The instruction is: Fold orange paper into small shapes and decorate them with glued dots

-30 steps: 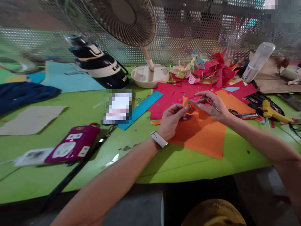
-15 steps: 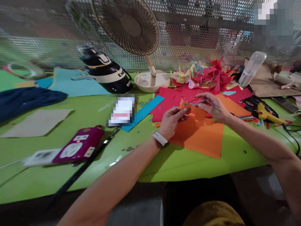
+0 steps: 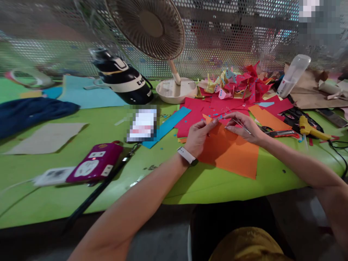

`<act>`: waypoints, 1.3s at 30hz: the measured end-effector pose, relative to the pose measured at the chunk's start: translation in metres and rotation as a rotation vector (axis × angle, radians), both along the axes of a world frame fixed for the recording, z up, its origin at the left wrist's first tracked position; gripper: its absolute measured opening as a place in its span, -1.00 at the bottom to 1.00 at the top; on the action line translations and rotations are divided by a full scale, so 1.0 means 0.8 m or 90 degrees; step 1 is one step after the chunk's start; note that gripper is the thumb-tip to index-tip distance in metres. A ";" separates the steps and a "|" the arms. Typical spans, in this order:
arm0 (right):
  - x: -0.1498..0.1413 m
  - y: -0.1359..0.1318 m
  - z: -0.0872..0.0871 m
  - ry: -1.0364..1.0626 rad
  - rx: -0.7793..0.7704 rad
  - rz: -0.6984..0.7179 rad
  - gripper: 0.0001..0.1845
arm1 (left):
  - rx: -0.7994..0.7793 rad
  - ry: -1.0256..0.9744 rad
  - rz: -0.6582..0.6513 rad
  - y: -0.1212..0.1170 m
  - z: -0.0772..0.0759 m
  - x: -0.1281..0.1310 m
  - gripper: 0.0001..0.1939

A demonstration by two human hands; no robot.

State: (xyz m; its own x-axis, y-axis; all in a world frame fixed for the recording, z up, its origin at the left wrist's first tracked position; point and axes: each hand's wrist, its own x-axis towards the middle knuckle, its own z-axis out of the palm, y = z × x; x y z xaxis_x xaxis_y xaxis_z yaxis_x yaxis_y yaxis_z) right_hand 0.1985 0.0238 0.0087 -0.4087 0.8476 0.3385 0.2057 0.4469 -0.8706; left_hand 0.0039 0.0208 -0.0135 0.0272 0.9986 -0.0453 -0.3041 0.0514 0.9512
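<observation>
My left hand (image 3: pixel 198 137), with a white band on its wrist, pinches a small folded piece of orange paper (image 3: pixel 207 118) between thumb and fingers. Thin metal tweezers (image 3: pixel 243 125) lie across my right hand (image 3: pixel 251 131), whose fingers are closed around them beside the folded piece. Whether the right fingertips also touch the paper is hard to make out. Below both hands a larger orange sheet (image 3: pixel 236 157) rests on the table. Tiny blue dots are scattered over the red paper sheets (image 3: pixel 190 117) just beyond.
A pile of folded red and yellow paper shapes (image 3: pixel 252 85) lies behind. To the right are a utility knife (image 3: pixel 285 133), a yellow glue gun (image 3: pixel 312 130) and a clear bottle (image 3: pixel 295 76). A fan (image 3: pixel 176 92), black bottle (image 3: pixel 130 87), phone (image 3: pixel 143 125) and purple power strip (image 3: pixel 96 163) stand leftward.
The orange piece has tilted and lowered in my left fingers, with less of it showing. My right hand has shifted slightly down, still gripping the tweezers. The camera view has swung a little left.
</observation>
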 end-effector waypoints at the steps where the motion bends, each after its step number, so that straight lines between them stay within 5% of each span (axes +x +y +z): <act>1: -0.001 -0.001 -0.001 0.002 0.004 -0.004 -0.66 | 0.003 0.002 0.000 -0.001 0.000 0.000 -0.61; 12: 0.016 0.003 0.003 0.016 0.008 -0.025 -0.61 | 0.012 -0.155 -0.076 0.008 0.001 -0.003 -0.56; 20: 0.034 0.018 0.009 -0.053 0.084 -0.059 -0.55 | 0.003 -0.042 -0.140 0.006 0.005 -0.012 -0.60; 26: 0.071 0.014 0.029 -0.348 0.239 -0.244 -0.49 | -0.036 -0.046 -0.103 0.010 0.006 -0.011 -0.62; 30: 0.098 0.017 0.006 -0.602 0.310 -0.197 -0.58 | -0.035 -0.058 -0.089 0.015 0.001 -0.009 -0.66; 34: 0.098 0.024 -0.014 -0.705 0.292 -0.165 -0.63 | -0.019 -0.067 -0.075 0.017 -0.001 -0.010 -0.68; 39: 0.091 0.026 -0.002 -0.782 0.239 -0.180 -0.49 | -0.025 -0.046 -0.072 0.015 0.001 -0.010 -0.72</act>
State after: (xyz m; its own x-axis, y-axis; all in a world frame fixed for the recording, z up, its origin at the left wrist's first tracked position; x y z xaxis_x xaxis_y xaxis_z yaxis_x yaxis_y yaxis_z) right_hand 0.2709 0.0446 0.0069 -0.4419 0.8906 0.1077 0.8952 0.4302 0.1162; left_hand -0.0041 0.0330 -0.0126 0.1445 0.9865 -0.0774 -0.3624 0.1256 0.9235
